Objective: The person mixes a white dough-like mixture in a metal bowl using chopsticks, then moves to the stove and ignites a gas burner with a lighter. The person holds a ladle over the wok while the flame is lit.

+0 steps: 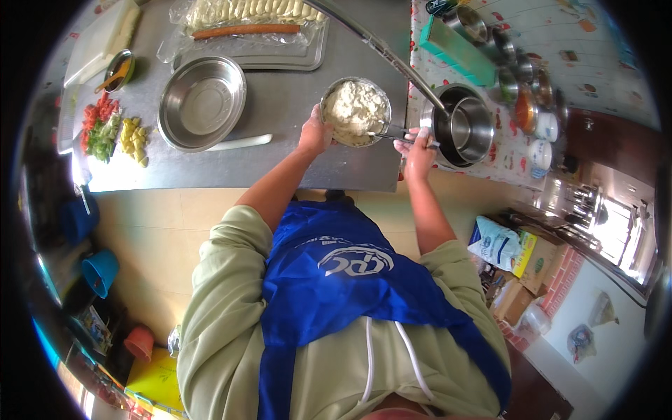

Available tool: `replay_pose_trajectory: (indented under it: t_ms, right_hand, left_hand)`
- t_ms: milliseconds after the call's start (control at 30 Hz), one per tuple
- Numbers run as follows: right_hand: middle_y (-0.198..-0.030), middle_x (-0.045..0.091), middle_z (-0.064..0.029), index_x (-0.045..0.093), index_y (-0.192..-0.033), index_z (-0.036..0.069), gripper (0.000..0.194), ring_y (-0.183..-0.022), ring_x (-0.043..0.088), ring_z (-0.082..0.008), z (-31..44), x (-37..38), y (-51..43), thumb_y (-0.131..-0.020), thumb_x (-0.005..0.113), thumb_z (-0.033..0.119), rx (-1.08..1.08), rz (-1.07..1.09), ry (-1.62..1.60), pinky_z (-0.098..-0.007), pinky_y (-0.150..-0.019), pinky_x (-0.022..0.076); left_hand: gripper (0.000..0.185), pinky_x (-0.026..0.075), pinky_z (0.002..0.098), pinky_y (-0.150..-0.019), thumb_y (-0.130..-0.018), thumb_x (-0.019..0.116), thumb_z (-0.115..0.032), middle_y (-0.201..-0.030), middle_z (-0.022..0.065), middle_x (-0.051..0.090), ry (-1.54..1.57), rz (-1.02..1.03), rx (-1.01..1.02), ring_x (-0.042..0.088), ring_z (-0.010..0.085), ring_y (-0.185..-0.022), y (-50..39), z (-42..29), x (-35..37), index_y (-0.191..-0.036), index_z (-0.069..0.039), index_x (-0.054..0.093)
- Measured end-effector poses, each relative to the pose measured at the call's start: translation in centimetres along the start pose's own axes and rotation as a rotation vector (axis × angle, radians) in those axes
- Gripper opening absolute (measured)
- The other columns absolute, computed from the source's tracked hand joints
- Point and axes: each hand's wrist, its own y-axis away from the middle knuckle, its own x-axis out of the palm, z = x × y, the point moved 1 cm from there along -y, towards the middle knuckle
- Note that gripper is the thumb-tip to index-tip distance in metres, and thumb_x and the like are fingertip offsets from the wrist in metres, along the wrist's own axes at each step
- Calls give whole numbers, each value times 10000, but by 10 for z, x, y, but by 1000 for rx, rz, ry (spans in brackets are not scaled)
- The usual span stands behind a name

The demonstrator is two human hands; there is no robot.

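Observation:
A metal bowl (359, 145) stands near the right end of the steel table, holding a lumpy, pale flour mixture (356, 107). My left hand (316, 135) grips the bowl's left side, thumb by the rim and fingers partly hidden beneath. Two thin dark sticks, apparently chopsticks (389, 136), are held in my right hand (419, 153), to the right of the bowl. Their tips reach into the mixture at its lower right. Pale flour or dough clings to the fingers of both hands.
A wide steel basin (170, 113) sits left, beside a white handle (244, 142). Chopped vegetables (100, 126) lie farther left. Behind are a tray (294, 62) and wooden rolling pin (247, 31). A metal rod (388, 52) slants down toward nested steel pots (472, 131).

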Motion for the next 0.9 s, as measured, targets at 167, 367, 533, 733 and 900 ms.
replay_pose_trajectory:
  t_ms: [167, 367, 533, 733, 900]
  right_hand:
    - [-888, 557, -179, 506, -953, -46, 298, -646, 634, -281, -65, 4, -18, -957, 465, 249, 327, -273, -563, -322, -603, 599]
    - [-721, 588, -180, 502, -907, -21, 225, -608, 631, -284, -100, -7, -40, -939, 434, 192, 472, -251, -715, -304, -567, 595]
    - [-678, 576, -171, 497, -880, -3, 172, -556, 601, -256, -99, -17, -39, -925, 429, 149, 542, -141, -884, -281, -502, 548]
    - [-656, 549, -169, 496, -859, 8, 169, -523, 540, -246, -53, -23, -28, -928, 438, 151, 442, -122, -843, -285, -474, 476]
    - [-720, 550, -157, 493, -903, -16, 284, -603, 567, -254, 0, -16, -11, -954, 489, 263, 138, -42, -636, -305, -577, 515]
  left_hand:
    - [572, 607, 357, -608, -823, 437, -54, -1120, 235, 583, -6, -29, -8, 659, 307, -883, 0, 2, 2, -1381, -74, 311]
    - [581, 615, 367, -637, -825, 434, -51, -1165, 232, 562, -33, -12, -2, 646, 314, -943, 6, -8, 2, -1390, -79, 302]
    - [599, 618, 354, -629, -835, 436, -14, -1224, 205, 518, -46, -3, -19, 634, 290, -954, 9, -14, -1, -1409, -14, 268]
    - [598, 616, 347, -628, -838, 432, -14, -1191, 203, 542, 6, 28, -9, 647, 285, -922, 6, -12, -2, -1412, -16, 265]
    - [603, 616, 343, -642, -836, 442, -26, -1186, 184, 551, -27, 52, -4, 650, 277, -915, 5, -11, -5, -1418, -67, 291]
